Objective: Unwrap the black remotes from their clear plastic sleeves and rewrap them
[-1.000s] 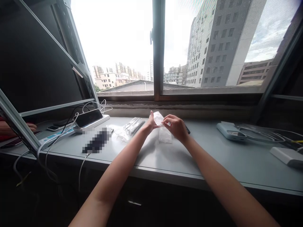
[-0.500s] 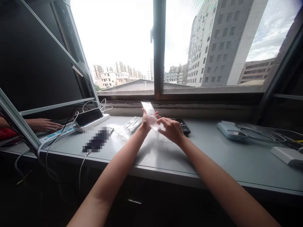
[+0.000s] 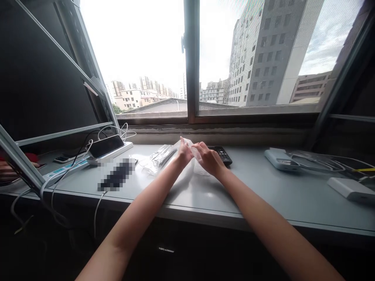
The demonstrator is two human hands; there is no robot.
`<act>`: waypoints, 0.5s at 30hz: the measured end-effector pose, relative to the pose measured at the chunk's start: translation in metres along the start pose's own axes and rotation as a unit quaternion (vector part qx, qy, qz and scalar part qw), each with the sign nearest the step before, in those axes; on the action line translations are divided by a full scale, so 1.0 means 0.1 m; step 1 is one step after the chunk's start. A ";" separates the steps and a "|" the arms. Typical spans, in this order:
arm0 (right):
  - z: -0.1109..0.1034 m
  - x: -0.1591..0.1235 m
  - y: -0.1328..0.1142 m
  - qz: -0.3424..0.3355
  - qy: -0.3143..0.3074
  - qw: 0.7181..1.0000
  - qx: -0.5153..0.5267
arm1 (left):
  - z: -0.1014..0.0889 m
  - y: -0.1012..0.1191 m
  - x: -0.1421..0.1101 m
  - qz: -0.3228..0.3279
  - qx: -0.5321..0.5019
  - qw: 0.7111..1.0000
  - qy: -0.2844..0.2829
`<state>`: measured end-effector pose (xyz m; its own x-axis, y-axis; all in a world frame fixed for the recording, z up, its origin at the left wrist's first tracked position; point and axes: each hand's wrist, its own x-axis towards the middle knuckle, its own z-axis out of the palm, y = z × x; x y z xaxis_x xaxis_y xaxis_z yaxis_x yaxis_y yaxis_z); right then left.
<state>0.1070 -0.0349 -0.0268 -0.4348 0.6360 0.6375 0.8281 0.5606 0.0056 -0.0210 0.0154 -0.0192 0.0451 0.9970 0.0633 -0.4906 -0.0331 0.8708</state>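
Both hands grip a crumpled, translucent plastic bag [image 3: 196,153] above the middle of the desk. My left hand [image 3: 184,152] closes on its left side with the thumb up. From the right, my right hand [image 3: 208,159] pinches the bag with bent fingers, its back toward me. Whether anything is inside the bag I cannot tell. Just beyond my right hand lies a black remote control [image 3: 225,155], partly hidden by it. More clear plastic packaging [image 3: 158,159] lies on the desk to the left of my left hand.
On the left are a power strip [image 3: 63,168], a phone [image 3: 106,147] leaning on a white block, cables and a pixelated dark object [image 3: 118,175]. A co-worker's hand [image 3: 8,171] shows at far left. A pale blue device [image 3: 281,159] and a white box [image 3: 350,189] sit right.
The bag has gone from standing up out of my left hand to lower and bunched between both hands. My hands are closer together. The co-worker's hand has drawn back leftward.
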 end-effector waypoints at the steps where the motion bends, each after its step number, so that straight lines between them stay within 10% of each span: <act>1: -0.01 0.00 0.00 0.004 -0.004 1.000 -0.005 | 0.02 0.00 -0.01 0.004 -0.001 1.000 0.005; 9: -0.02 0.00 -0.02 0.006 -0.043 0.999 -0.003 | 0.07 -0.03 -0.05 -0.040 0.058 0.997 -0.020; 15: -0.03 -0.01 -0.05 -0.041 -0.064 0.997 0.007 | -0.02 0.00 0.00 -0.005 -0.004 0.995 0.103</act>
<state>0.1044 -0.0396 -0.0251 -0.5424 0.6501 0.5321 0.7835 0.6201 0.0411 -0.0230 0.0160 -0.0199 -0.1296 0.9905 -0.0469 -0.4971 -0.0240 0.8674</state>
